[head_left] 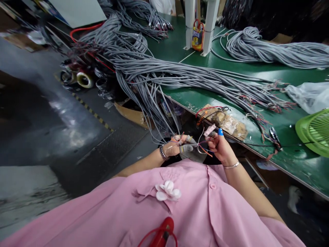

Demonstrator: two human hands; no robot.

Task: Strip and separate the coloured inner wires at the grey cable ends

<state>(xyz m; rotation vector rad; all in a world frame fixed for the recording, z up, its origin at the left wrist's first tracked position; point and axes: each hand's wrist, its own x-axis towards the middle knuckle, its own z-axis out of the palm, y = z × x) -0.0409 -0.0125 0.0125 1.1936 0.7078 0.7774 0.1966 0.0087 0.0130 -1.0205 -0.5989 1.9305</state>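
Note:
Near the table's front edge, my left hand [180,144] is closed around the end of a grey cable [193,145], with grey covers on its fingers. Thin coloured wires [205,151], among them orange, blue and white ones, fan out from that end. My right hand [221,148] pinches some of these wires, close beside the left. A blue cover sits on one of its fingertips. Just above it shows a pale pink piece [210,130] whose kind I cannot make out. The exact grip of the right fingertips is partly hidden.
A long bundle of grey cables [180,73] lies across the green table [288,164] and hangs over its edge. Near its stripped ends are a taped wooden block [228,123], pliers [274,134] and a green fan [315,132]. Another cable coil [269,49] lies behind.

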